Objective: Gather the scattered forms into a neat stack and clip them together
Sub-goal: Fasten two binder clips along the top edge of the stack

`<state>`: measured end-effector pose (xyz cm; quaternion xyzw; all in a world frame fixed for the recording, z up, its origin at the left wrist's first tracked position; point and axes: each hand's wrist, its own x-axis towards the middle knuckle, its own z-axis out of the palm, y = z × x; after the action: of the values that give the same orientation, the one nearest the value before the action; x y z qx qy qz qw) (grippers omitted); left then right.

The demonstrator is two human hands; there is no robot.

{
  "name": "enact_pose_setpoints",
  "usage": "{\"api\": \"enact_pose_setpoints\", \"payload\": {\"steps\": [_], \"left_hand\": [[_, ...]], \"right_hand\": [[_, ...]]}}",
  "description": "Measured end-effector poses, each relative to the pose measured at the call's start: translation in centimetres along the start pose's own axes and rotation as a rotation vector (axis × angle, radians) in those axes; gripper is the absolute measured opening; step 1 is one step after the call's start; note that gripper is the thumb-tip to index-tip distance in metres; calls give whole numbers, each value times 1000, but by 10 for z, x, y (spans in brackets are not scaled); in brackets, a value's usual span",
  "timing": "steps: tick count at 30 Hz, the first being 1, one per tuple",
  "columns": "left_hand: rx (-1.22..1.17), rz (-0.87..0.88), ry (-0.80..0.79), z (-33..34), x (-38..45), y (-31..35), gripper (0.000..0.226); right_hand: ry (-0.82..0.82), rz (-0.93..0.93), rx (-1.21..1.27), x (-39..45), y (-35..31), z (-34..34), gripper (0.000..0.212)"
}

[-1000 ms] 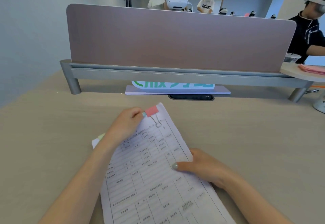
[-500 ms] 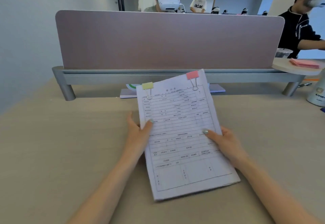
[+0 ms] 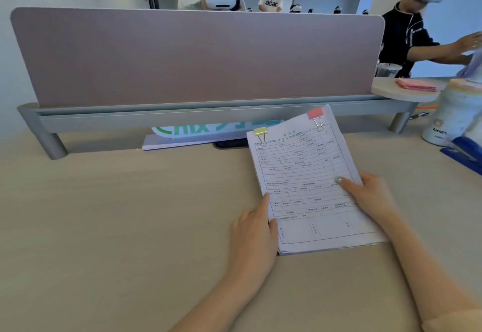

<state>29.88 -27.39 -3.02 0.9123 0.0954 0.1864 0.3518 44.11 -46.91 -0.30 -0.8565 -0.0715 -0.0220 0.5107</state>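
While the left hand (image 3: 254, 230) grips the left edge of the stack of forms (image 3: 310, 188) with fingers curled against the paper's side, the right hand (image 3: 370, 196) pinches the right edge, its thumb pressed flat on the top sheet. Both hands hold the stack on the desk (image 3: 117, 227), right of centre, its top end tilted slightly rightward. Its sheets are squared into one thick block, white and printed with a ruled table of fields. Two binder clips bite the top edge: a yellow clip (image 3: 260, 132) at the left corner and a pink clip (image 3: 315, 113) at the right, each with wire handles folded down onto the page. Just behind the stack lies a white sign with green lettering (image 3: 208, 130), partly hidden under a grey rail carrying a mauve divider panel (image 3: 195, 57). At the right stand a white canister (image 3: 453, 115) and a blue stapler (image 3: 467, 153). Beyond the pale wood surface, people in headsets fill the room.
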Motion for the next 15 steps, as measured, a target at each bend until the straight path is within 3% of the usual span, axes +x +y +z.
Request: {"api": "enact_pose_setpoints", "payload": {"steps": [6,8,10,15], "left_hand": [[189,29,-28,19,15,7,45],[280,34,-27,22,17,5,40],[376,57,77,26,17,2,39],[510,104,52,31,14,1,35]], "right_hand": [[49,-14,-303,19,17,-3,12],[80,-24,-386,24,21,-3,18],[111,-34,-462,27,24,-2,30],[163,0,-574,30,30,-2,42]]}}
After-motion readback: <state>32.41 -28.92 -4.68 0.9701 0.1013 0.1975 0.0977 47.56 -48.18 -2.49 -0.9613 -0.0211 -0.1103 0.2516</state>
